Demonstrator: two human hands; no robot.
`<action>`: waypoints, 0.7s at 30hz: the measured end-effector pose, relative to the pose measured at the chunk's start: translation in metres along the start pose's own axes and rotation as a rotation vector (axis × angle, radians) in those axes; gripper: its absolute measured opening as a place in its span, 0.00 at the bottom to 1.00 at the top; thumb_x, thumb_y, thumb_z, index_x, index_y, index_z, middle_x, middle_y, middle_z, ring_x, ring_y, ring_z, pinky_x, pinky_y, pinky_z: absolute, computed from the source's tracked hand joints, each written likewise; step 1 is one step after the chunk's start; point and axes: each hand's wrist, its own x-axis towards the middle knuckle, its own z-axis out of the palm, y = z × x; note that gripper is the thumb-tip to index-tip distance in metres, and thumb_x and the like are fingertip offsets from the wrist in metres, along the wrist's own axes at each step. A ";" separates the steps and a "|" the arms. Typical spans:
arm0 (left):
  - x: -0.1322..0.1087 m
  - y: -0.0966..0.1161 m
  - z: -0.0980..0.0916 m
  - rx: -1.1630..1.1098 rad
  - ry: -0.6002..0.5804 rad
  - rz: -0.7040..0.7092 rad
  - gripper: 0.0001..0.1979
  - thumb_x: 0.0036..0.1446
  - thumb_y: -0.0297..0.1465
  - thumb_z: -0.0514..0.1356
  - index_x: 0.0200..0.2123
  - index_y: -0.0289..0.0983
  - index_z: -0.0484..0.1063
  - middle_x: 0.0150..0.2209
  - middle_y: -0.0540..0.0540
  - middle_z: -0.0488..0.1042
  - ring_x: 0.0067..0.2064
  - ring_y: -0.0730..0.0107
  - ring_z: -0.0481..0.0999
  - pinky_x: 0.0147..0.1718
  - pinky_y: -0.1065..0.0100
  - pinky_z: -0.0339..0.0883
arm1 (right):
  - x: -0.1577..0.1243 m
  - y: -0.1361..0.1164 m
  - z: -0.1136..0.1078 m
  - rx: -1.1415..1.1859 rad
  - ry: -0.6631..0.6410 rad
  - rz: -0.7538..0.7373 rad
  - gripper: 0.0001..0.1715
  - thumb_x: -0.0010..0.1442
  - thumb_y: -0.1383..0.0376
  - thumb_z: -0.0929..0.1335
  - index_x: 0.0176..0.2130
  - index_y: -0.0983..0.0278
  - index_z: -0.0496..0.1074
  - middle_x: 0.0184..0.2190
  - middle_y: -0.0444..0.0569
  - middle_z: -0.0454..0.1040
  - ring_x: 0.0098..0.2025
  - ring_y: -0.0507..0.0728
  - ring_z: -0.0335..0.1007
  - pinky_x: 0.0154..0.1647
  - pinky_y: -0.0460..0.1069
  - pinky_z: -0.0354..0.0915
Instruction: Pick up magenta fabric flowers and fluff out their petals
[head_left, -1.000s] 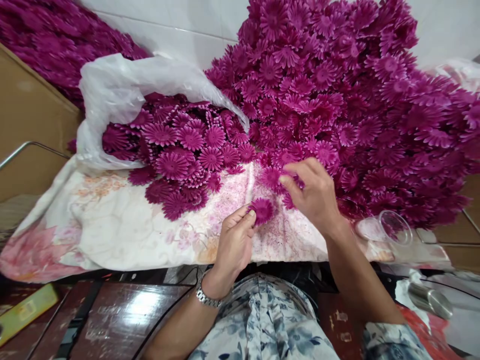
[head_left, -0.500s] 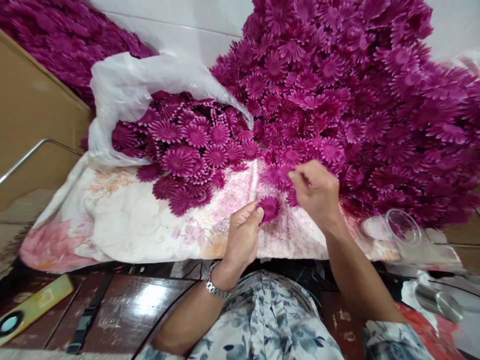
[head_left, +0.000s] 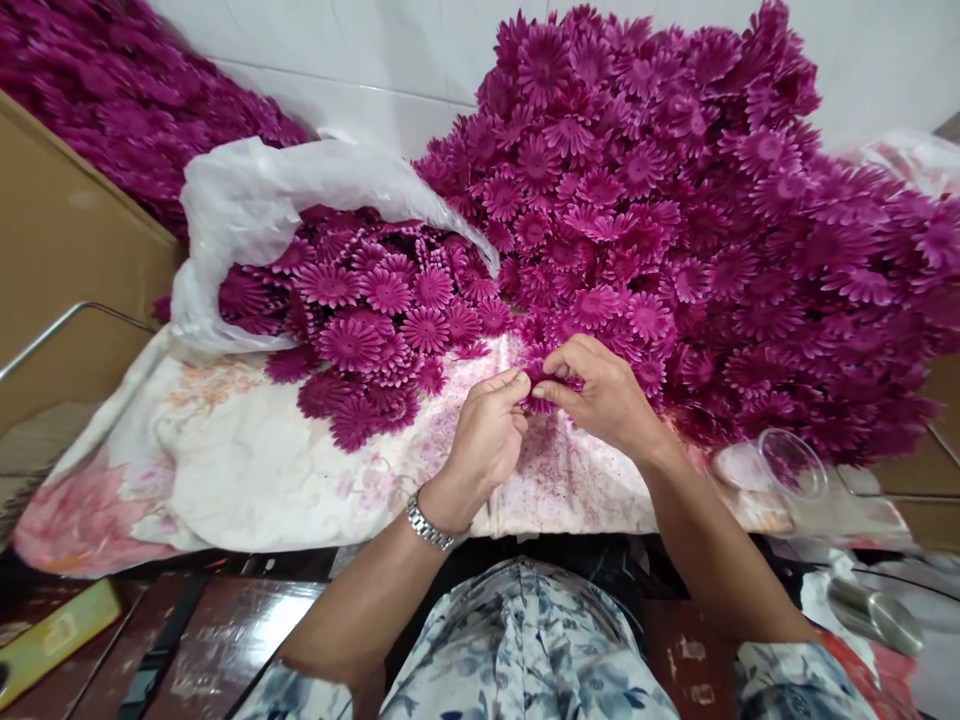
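Note:
My left hand [head_left: 486, 440] and my right hand [head_left: 600, 395] meet over a floral cloth [head_left: 247, 470], fingertips pinched together on one small magenta fabric flower [head_left: 537, 378]. The flower is mostly hidden between the fingers. A metal watch sits on my left wrist. Just beyond my right hand rises a huge heap of magenta flowers [head_left: 675, 220]. To the left, a white plastic bag [head_left: 285, 190] lies open with more magenta flowers [head_left: 375, 310] spilling out onto the cloth.
A clear plastic cup [head_left: 787, 465] lies on its side at the right of the cloth. A cardboard panel [head_left: 67, 250] and a metal rail stand at left. A yellow-green object [head_left: 52, 640] lies on the dark wooden surface below. A steel cup [head_left: 874, 615] is at lower right.
My right hand came down and left from the heap to join my left hand, and both now pinch the same flower. My left hand rose slightly toward it.

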 end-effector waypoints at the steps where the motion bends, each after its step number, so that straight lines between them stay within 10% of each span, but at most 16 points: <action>1: 0.001 0.001 0.000 0.027 -0.027 0.011 0.03 0.43 0.23 0.63 0.23 0.32 0.71 0.21 0.52 0.67 0.21 0.82 0.63 0.19 0.78 0.57 | 0.001 0.000 0.004 0.003 0.008 0.001 0.07 0.55 0.67 0.70 0.28 0.64 0.67 0.26 0.44 0.66 0.31 0.51 0.63 0.33 0.47 0.61; 7: 0.006 0.004 -0.003 0.112 0.033 0.069 0.09 0.42 0.23 0.64 0.18 0.33 0.65 0.16 0.57 0.58 0.18 0.84 0.55 0.16 0.79 0.48 | 0.010 0.005 0.010 -0.012 0.060 -0.005 0.08 0.58 0.69 0.65 0.27 0.64 0.67 0.23 0.43 0.66 0.27 0.50 0.61 0.29 0.46 0.58; 15: 0.007 0.006 -0.011 0.086 0.030 0.011 0.03 0.45 0.25 0.63 0.25 0.32 0.71 0.22 0.50 0.71 0.25 0.76 0.69 0.29 0.71 0.65 | 0.027 0.052 -0.033 -0.582 0.544 0.179 0.07 0.57 0.63 0.67 0.36 0.64 0.71 0.34 0.52 0.70 0.40 0.60 0.64 0.43 0.57 0.59; 21: 0.011 0.004 -0.013 0.058 -0.018 0.041 0.04 0.47 0.25 0.61 0.23 0.32 0.69 0.21 0.51 0.66 0.22 0.80 0.63 0.20 0.78 0.55 | 0.016 0.016 -0.002 -0.048 0.020 -0.027 0.03 0.57 0.64 0.68 0.33 0.62 0.69 0.29 0.46 0.70 0.32 0.53 0.64 0.33 0.49 0.63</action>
